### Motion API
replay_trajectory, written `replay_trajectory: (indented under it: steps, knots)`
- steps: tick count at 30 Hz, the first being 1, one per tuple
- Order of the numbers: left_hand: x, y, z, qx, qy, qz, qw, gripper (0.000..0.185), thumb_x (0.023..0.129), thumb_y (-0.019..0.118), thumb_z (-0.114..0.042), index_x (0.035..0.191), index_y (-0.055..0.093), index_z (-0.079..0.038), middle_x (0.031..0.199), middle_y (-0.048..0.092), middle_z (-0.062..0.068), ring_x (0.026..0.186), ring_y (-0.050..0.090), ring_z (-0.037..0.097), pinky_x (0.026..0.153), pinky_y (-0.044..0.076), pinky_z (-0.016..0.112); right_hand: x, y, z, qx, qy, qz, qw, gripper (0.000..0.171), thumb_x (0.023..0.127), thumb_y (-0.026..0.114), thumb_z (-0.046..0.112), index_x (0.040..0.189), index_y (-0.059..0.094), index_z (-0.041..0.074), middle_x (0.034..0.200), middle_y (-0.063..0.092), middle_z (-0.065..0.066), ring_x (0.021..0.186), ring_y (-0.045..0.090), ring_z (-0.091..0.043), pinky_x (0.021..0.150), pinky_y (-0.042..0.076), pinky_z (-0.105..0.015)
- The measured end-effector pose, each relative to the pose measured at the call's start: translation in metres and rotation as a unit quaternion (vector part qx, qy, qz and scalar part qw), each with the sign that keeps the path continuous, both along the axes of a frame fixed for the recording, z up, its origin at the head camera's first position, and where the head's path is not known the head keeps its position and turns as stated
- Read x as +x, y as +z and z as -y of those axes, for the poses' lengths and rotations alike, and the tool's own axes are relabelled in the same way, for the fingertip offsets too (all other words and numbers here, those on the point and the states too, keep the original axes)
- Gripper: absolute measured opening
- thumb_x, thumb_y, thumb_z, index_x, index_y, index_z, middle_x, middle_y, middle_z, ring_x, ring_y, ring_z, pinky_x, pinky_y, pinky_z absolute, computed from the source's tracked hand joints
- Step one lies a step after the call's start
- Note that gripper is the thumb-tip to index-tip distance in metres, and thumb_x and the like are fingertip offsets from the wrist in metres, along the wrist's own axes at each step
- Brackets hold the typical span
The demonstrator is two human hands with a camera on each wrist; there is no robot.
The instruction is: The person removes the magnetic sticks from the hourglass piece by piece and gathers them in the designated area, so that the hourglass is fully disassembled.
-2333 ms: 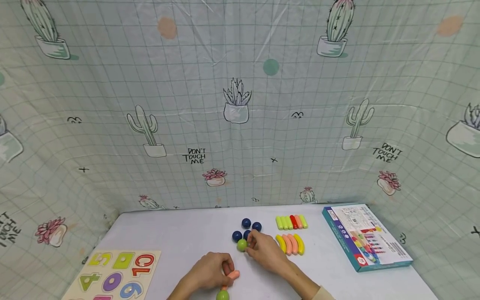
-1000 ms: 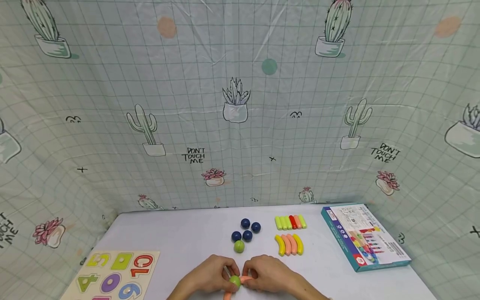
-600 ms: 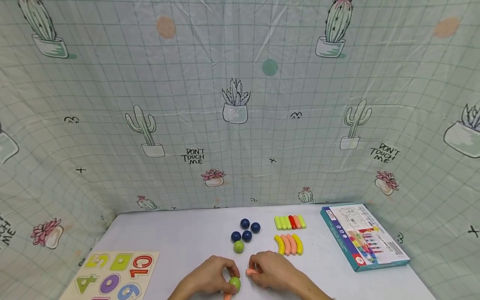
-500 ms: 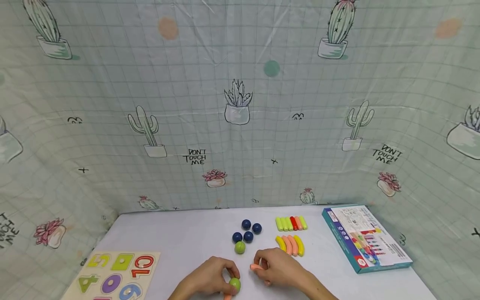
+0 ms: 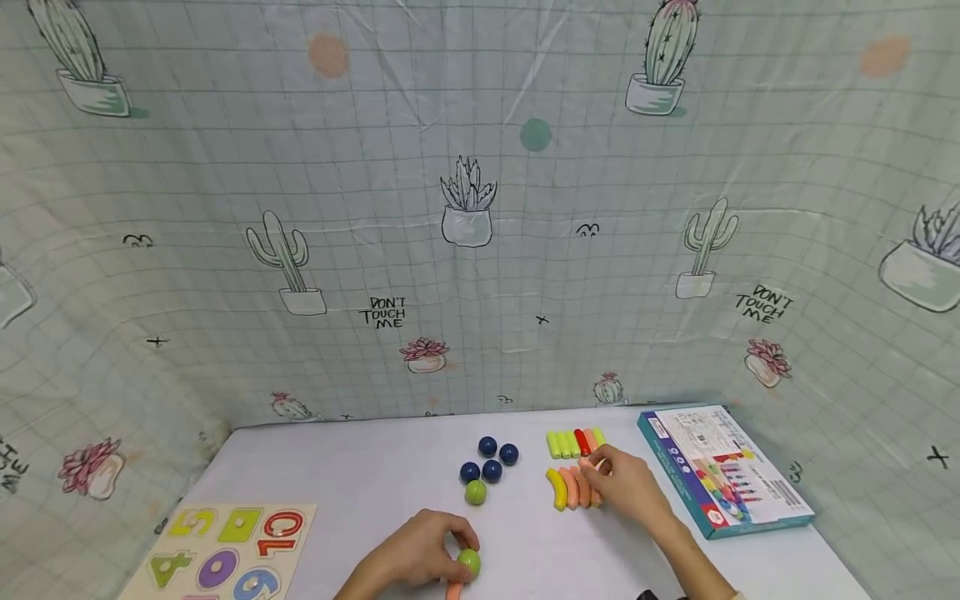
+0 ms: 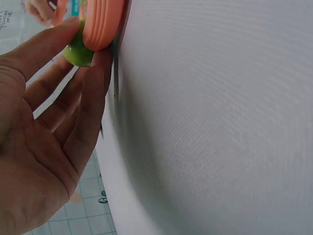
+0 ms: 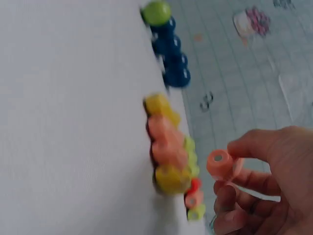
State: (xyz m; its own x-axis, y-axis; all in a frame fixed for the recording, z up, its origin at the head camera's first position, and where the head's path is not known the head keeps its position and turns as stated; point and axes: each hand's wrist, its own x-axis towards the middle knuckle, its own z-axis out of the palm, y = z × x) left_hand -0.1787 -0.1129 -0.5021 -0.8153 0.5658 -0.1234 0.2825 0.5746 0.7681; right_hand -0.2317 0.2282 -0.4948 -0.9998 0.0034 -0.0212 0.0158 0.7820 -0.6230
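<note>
My left hand (image 5: 423, 547) pinches a glossy green ball (image 5: 470, 562) low over the white table. An orange rod (image 5: 454, 592) extends from the ball towards the near edge; its ridged end (image 6: 102, 24) is large in the left wrist view. Over the rows of small pieces at the right, my right hand (image 5: 628, 483) holds a salmon-coloured rod (image 7: 220, 165) between thumb and fingers, with a hole showing in its end. Below it lie curved yellow (image 5: 557, 489) and salmon pieces. Straight green (image 5: 565, 444), red and salmon pieces form the row behind.
Several dark blue balls (image 5: 487, 447) and another green ball (image 5: 476, 492) sit mid-table. A number puzzle board (image 5: 247, 554) lies at the near left. At the right is a flat teal-edged box (image 5: 727, 471). A cactus-print cloth (image 5: 450, 275) hangs behind the table.
My right hand has drawn away from the green ball with the salmon rod and moved right and back, over the rows of pieces. My left hand has stayed on the ball.
</note>
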Motion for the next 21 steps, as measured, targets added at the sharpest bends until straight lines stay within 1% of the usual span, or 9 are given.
replay_trajectory:
  steps: [3,5,9,12,16,21]
  knots:
    - [0.001,0.0,0.0,0.004,0.002,0.004,1.0,0.023,0.075,0.085,-0.016,0.095,0.074,-0.021,0.084,0.064,-0.015,0.068,0.052,0.003,0.063,0.042,0.022,-0.004,-0.005,-0.017,0.0,-0.03,0.02,0.999,0.029,0.096,0.066,0.033,0.106,0.063,0.006,0.068,0.058,-0.003,0.06,0.051,-0.018,0.054,0.037,-0.029]
    - [0.001,0.0,0.0,0.004,0.002,0.002,1.0,0.023,0.075,0.085,-0.016,0.096,0.074,-0.021,0.085,0.064,-0.015,0.067,0.051,0.003,0.062,0.042,0.022,-0.006,-0.008,-0.024,0.002,-0.037,0.033,0.999,0.028,0.097,0.064,0.033,0.104,0.062,0.006,0.063,0.06,-0.003,0.058,0.05,-0.018,0.054,0.035,-0.029]
    - [-0.001,0.0,0.0,0.003,0.003,0.0,1.0,0.023,0.076,0.085,-0.016,0.096,0.075,-0.021,0.085,0.065,-0.015,0.07,0.052,0.003,0.067,0.043,0.023,-0.007,-0.014,-0.031,0.01,-0.022,0.048,0.999,0.028,0.097,0.064,0.034,0.101,0.063,0.006,0.06,0.061,-0.001,0.058,0.051,-0.017,0.055,0.034,-0.03]
    - [-0.001,0.0,-0.001,0.003,0.004,0.001,1.0,0.023,0.076,0.085,-0.016,0.096,0.075,-0.021,0.085,0.066,-0.015,0.072,0.054,0.004,0.069,0.044,0.024,-0.008,-0.016,-0.031,0.011,-0.017,0.052,0.998,0.03,0.097,0.064,0.034,0.102,0.065,0.004,0.064,0.06,-0.001,0.062,0.052,-0.018,0.057,0.037,-0.031]
    - [-0.001,0.0,-0.003,0.002,0.005,0.001,1.0,0.023,0.076,0.085,-0.017,0.096,0.075,-0.021,0.085,0.066,-0.016,0.073,0.056,0.005,0.071,0.044,0.024,-0.009,-0.019,-0.031,0.01,-0.021,0.057,0.998,0.03,0.097,0.062,0.032,0.104,0.065,0.003,0.069,0.058,-0.002,0.064,0.052,-0.018,0.057,0.039,-0.03]
    - [0.0,-0.001,-0.002,-0.001,0.008,-0.002,1.0,0.023,0.076,0.086,-0.017,0.096,0.075,-0.021,0.085,0.066,-0.016,0.073,0.056,0.005,0.07,0.044,0.024,-0.01,-0.022,-0.03,0.003,-0.016,0.057,0.998,0.028,0.097,0.061,0.03,0.106,0.065,0.003,0.07,0.059,-0.002,0.064,0.052,-0.018,0.057,0.039,-0.031]
